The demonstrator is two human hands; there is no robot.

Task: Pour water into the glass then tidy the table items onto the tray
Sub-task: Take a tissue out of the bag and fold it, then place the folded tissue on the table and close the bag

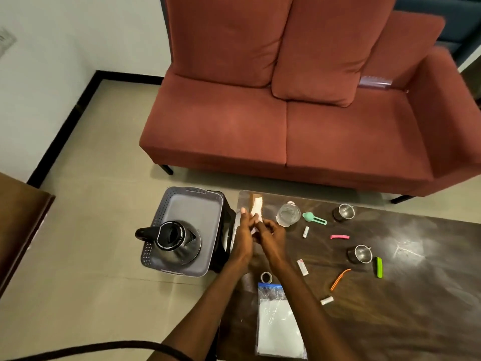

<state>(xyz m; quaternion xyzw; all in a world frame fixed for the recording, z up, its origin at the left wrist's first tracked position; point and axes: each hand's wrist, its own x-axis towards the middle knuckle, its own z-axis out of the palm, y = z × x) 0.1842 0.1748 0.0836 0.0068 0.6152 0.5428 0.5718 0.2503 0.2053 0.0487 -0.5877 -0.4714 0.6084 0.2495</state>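
Your left hand (243, 237) and right hand (273, 234) meet at the far left corner of the bench (416, 308). Both grip a pale folded cloth or paper (256, 208); the right fingers curl around its near end, while the left fingers lie partly extended against it. The exact material cannot be determined.

The glass (288, 214) stands upright just right of your hands, containing water. The grey tray (194, 204) sits on a low black stand left of the bench, with the black kettle (174, 241) resting in its near half.

Two steel cups (344, 212) (360, 254), a zip bag (278, 327), a tape roll (266, 277) and small clips lie scattered on the bench.
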